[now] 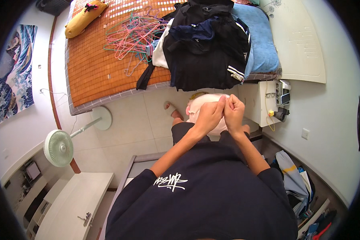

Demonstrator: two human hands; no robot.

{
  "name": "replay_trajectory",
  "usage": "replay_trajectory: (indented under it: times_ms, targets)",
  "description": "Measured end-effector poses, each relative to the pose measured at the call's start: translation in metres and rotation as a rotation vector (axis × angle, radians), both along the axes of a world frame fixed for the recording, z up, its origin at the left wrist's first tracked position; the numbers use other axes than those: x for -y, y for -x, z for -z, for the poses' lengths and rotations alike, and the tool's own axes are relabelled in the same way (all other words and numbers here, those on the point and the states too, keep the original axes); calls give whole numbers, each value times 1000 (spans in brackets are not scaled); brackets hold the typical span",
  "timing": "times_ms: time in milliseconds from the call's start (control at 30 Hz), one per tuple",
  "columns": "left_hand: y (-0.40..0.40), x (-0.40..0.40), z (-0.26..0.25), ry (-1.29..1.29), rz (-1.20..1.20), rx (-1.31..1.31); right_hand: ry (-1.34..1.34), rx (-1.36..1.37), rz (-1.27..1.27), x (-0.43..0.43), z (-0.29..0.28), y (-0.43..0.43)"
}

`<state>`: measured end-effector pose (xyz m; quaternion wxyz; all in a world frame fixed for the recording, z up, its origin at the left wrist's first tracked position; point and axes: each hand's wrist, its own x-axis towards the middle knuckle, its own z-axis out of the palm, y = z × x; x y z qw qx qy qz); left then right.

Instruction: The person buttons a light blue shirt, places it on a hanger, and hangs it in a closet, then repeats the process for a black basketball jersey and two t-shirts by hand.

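My left hand (210,116) and my right hand (234,113) meet in front of my body, thumbs side by side and fingers curled in. Whether anything is pinched between them cannot be made out. Just below them, between my legs, is a pale pink, rounded, soft-looking item (211,99) with a small darker pink part at its left side. The hands hide much of it. Ahead, on the bed's near edge, black garments (204,60) lie in a heap, with a navy piece (195,31) on top and a white one (161,54) at the left.
A tangle of colored hangers (132,33) lies on the brown tile mat (87,69), near a yellow plush toy (85,19). A blue pillow (262,39) is at right, above a white nightstand (262,102). A standing fan (60,148) is at left. Folded clothes (291,174) fill the right corner.
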<state>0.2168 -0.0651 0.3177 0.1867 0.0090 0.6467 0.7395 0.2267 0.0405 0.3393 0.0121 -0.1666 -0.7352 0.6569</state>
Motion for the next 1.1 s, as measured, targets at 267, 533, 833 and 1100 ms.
replay_trajectory:
  times_ms: [267,533,833,1100]
  targets:
    - [46,7,-5,14,-51,-164,-74,-96,-98,5,16,35]
    - [116,-25,69,255,92,-156,-53,261,-363,-59,70,100]
    - [203,-93,279,1085,19,-208,-975,-43,-826,-155,281,242]
    - [214,-74,373,1187,-38,-592,-1082,-217,-790,-191,383,234]
